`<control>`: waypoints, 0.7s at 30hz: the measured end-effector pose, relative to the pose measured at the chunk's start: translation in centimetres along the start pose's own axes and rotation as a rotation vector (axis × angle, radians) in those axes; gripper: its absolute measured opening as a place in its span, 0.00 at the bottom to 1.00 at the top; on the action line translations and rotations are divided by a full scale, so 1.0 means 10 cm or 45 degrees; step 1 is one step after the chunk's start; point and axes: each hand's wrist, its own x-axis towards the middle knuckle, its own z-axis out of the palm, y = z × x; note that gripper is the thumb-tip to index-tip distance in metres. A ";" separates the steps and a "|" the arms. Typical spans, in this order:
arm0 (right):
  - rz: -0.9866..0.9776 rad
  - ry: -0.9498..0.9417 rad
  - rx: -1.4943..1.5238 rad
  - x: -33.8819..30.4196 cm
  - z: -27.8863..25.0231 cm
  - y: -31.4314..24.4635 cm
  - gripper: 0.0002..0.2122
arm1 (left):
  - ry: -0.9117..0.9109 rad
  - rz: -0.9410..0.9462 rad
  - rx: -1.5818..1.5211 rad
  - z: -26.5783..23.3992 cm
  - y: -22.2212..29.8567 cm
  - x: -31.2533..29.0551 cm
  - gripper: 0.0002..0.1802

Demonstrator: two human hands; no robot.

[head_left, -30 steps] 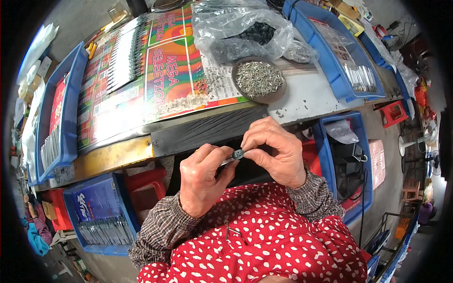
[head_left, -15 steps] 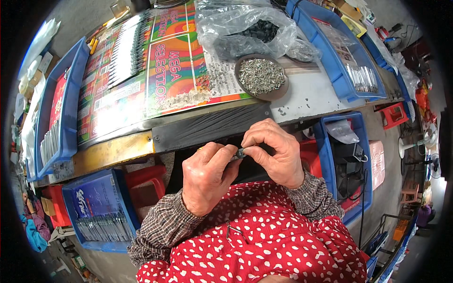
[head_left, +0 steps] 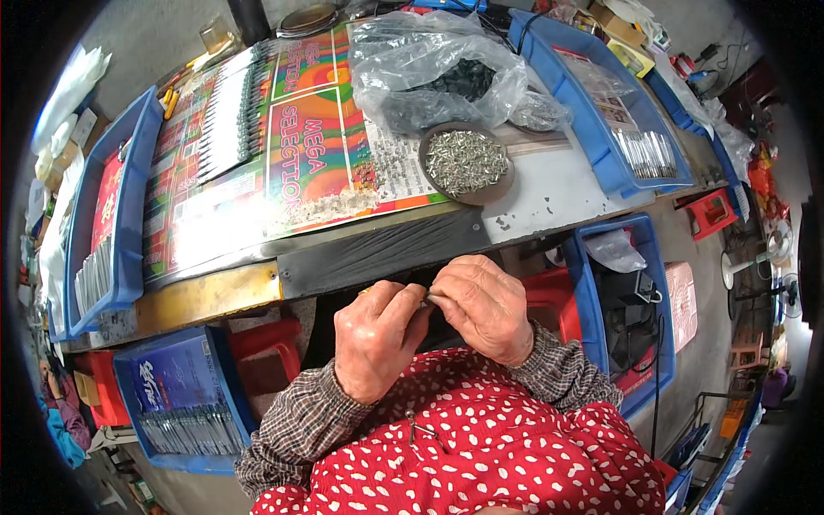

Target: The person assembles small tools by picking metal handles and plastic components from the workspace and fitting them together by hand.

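My left hand (head_left: 378,333) and my right hand (head_left: 482,309) meet in front of the bench's near edge, above my lap. Fingertips of both are pinched together around a small dark piece (head_left: 428,298). Most of it is covered by the fingers, so its kind does not show. On the bench beyond, a brown round dish (head_left: 491,193) is heaped with small silvery metal pins (head_left: 466,160). Behind it lies a clear plastic bag (head_left: 390,64), its mouth open on many small black parts (head_left: 468,80).
Slim pen-like pieces (head_left: 230,116) lie in a row on white card at the bench's left. Blue trays of thin metallic pieces stand at left (head_left: 130,232), right (head_left: 549,64) and lower left (head_left: 233,369). Red stools (head_left: 266,343) and a blue bin (head_left: 590,296) sit below.
The view has shifted slightly, and both hands sit a little lower relative to the bench edge. My right fingers have closed in, hiding more of the dark piece.
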 end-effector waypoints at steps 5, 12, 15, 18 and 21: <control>0.053 0.008 0.021 0.01 0.01 0.00 0.13 | -0.004 0.005 0.013 0.00 -0.01 0.00 0.16; -0.042 0.032 -0.090 0.02 0.01 0.00 0.13 | -0.015 0.043 0.031 0.01 -0.02 0.02 0.16; -0.021 0.032 -0.089 0.04 0.01 0.00 0.13 | -0.001 0.058 0.043 0.01 -0.02 0.03 0.17; 0.012 0.011 -0.062 0.02 0.03 0.02 0.13 | 0.008 0.049 0.052 0.02 -0.03 0.02 0.17; 0.015 -0.008 -0.065 0.01 0.03 0.02 0.13 | 0.006 0.045 0.039 0.03 -0.03 0.02 0.17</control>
